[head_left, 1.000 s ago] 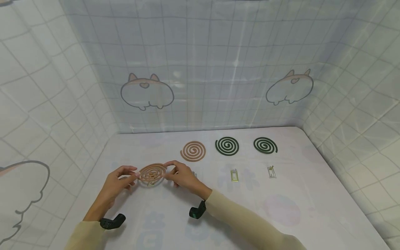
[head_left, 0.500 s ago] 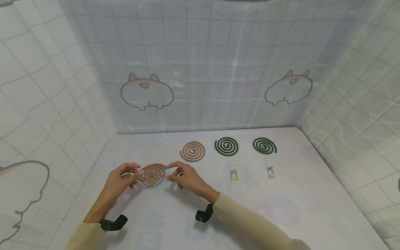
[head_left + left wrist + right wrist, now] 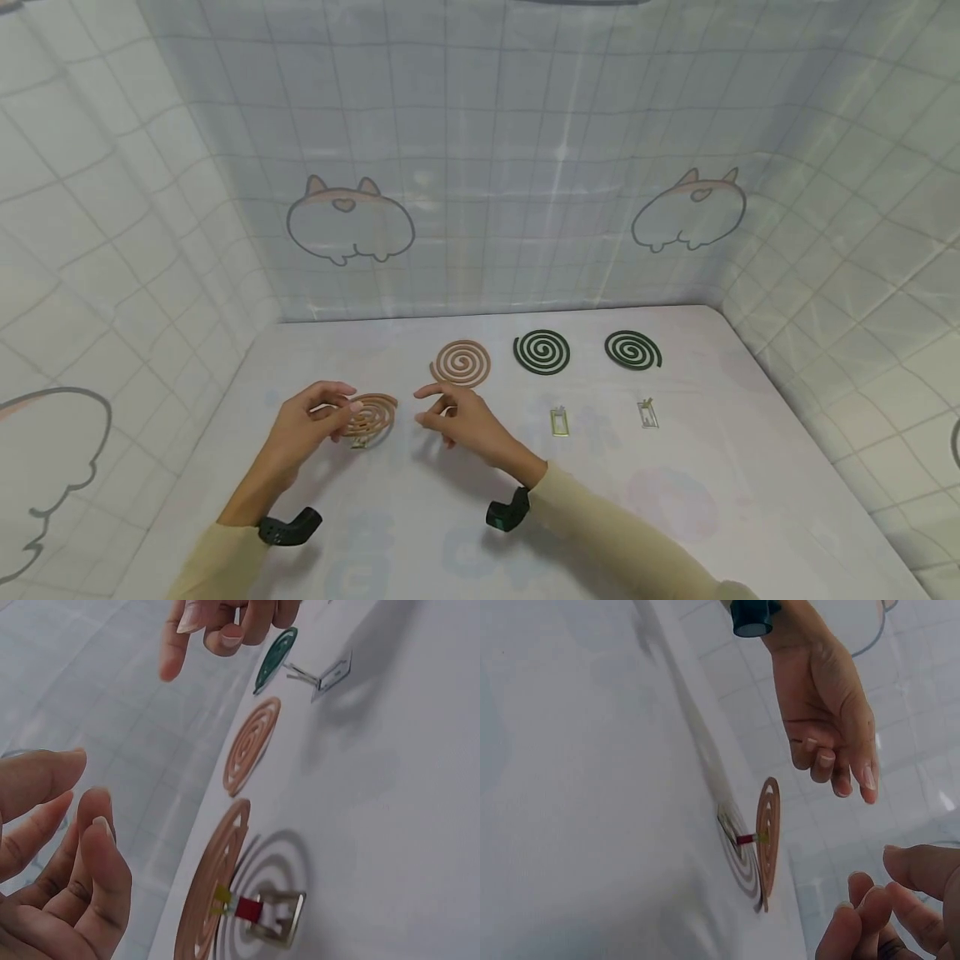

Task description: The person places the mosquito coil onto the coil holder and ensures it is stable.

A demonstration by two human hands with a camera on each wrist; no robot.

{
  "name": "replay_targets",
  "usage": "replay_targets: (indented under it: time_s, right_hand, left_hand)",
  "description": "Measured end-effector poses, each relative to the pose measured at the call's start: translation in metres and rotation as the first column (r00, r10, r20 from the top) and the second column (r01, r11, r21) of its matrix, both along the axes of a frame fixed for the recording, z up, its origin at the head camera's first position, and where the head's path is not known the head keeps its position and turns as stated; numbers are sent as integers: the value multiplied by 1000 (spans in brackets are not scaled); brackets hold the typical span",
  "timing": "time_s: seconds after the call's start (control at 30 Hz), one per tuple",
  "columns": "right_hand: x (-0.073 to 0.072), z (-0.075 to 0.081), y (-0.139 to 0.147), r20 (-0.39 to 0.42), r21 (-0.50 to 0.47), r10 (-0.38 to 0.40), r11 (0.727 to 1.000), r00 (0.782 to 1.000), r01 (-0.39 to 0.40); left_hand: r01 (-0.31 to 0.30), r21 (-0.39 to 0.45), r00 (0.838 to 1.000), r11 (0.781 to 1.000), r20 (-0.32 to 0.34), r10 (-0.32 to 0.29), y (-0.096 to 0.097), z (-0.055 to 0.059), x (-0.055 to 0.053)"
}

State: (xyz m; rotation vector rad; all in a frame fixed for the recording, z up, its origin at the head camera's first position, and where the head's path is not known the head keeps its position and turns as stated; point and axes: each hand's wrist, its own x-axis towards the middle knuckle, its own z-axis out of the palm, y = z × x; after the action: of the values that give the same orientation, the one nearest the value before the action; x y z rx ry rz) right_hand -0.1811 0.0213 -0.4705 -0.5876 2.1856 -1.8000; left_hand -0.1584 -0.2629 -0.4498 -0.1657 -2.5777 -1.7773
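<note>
A brown mosquito coil [image 3: 206,885] sits raised and slightly tilted on a small metal stand [image 3: 300,904] with a red piece and a yellow-green tip. In the head view, my left hand [image 3: 315,417] covers the left side of that coil. Both wrist views show the fingers above and apart from it. My right hand [image 3: 467,423] hovers to the coil's right with bent fingers, holding nothing. Behind the right hand, a second brown coil [image 3: 462,361] lies flat on the table.
Two dark green mosquito coils [image 3: 542,352] lie farther right along the back. In front of them are a gold-coloured metal stand [image 3: 559,422] and a silver one [image 3: 648,414]. Tile-patterned cloth walls [image 3: 480,167] enclose the white table [image 3: 585,517] at the back and sides.
My right hand has left the brown coil's edge and moved right. My left hand has let go of the left edge and shifted up and right. The coil stays on its stand.
</note>
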Motion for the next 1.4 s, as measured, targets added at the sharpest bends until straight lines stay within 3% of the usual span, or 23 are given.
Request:
replay_targets:
  time_s: [0.53, 0.8, 1.13, 1.4]
  right_hand:
    - [-14, 3, 29, -20, 22, -83, 996, 996, 84]
    - [-25, 0, 42, -39, 6, -106, 994, 994, 106]
    - [-39, -7, 52, -31, 3, -174, 985, 984, 175]
    - [-47, -10, 55, -24, 8, -219, 976, 975, 220]
  left_hand:
    - [52, 56, 998, 997, 29, -53, 32, 12, -21]
    - [51, 38, 997, 998, 59, -53, 48, 10, -37]
    - [42, 81, 994, 996, 100, -50, 68, 7, -51]
    - [56, 73, 997, 996, 52, -60, 86, 4, -61]
